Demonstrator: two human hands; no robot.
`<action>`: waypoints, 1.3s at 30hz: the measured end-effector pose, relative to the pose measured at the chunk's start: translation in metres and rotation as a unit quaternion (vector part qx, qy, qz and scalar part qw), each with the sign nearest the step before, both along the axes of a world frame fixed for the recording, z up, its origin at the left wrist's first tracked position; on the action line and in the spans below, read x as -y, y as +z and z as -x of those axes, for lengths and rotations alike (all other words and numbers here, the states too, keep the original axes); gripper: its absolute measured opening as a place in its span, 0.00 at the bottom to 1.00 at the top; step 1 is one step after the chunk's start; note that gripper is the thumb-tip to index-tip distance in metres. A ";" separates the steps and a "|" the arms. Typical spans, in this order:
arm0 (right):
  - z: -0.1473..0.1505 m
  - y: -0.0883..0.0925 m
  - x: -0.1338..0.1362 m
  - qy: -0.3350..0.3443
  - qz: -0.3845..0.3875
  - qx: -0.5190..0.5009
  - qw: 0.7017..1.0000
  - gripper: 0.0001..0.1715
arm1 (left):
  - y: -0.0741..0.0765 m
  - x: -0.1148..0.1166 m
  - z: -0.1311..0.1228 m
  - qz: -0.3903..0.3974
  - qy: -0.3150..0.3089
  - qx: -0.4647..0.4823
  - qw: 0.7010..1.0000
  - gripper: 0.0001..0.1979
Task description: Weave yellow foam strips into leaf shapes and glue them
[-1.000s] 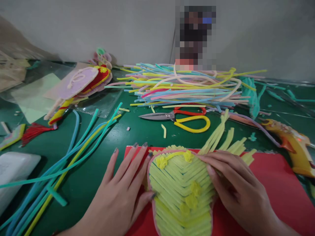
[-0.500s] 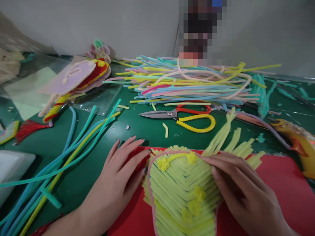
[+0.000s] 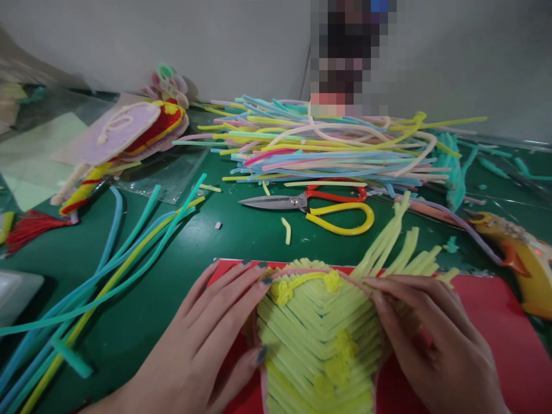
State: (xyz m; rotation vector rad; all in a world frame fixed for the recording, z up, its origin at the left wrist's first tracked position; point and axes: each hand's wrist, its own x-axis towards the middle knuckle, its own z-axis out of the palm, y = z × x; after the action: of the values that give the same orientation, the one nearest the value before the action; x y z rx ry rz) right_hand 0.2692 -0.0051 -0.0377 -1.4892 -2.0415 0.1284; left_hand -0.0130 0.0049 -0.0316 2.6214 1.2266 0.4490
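Note:
On a red sheet [image 3: 487, 322] lies a fan-shaped piece [image 3: 310, 339] of pale yellow-green pipe cleaners laid in a chevron, with small bright yellow flowers [image 3: 338, 368] on it. A pink pipe cleaner [image 3: 302, 270] runs round its edge. My left hand [image 3: 215, 322] rests along the piece's left edge, fingers stretched and apart, fingertips on the upper left rim. At the upper right rim, the thumb and fingers of my right hand [image 3: 435, 328] pinch the pink pipe cleaner. Loose pale green ends [image 3: 405, 247] stick out beyond that hand.
Scissors [image 3: 297, 201] with red and yellow handles lie behind the sheet. A heap of coloured pipe cleaners [image 3: 328, 144] is farther back. Finished fans [image 3: 125, 126] and loose blue-green strands [image 3: 107, 270] lie at left. A yellow glue gun [image 3: 530, 259] lies at right.
My left hand has moved right onto the piece's left edge, its fingertips now over the rim. My right hand stays at the upper right edge, still pinching. The view has shifted slightly.

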 end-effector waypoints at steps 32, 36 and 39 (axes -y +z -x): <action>-0.007 0.006 -0.009 0.089 0.069 -0.015 0.994 0.17 | -0.009 -0.004 -0.006 0.009 -0.063 -0.015 0.998 0.33; -0.006 0.006 -0.007 0.050 0.062 -0.007 0.997 0.15 | -0.006 -0.002 -0.002 0.024 0.009 0.057 0.998 0.23; -0.005 0.005 -0.005 0.018 0.049 0.004 0.999 0.13 | -0.005 -0.004 0.001 0.040 0.076 0.090 0.992 0.14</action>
State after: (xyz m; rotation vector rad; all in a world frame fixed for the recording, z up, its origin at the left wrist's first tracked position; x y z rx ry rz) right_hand 0.2745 -0.0002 -0.0330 -1.5151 -2.0960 0.2402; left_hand -0.0141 0.0089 -0.0362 2.3721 1.3589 0.6333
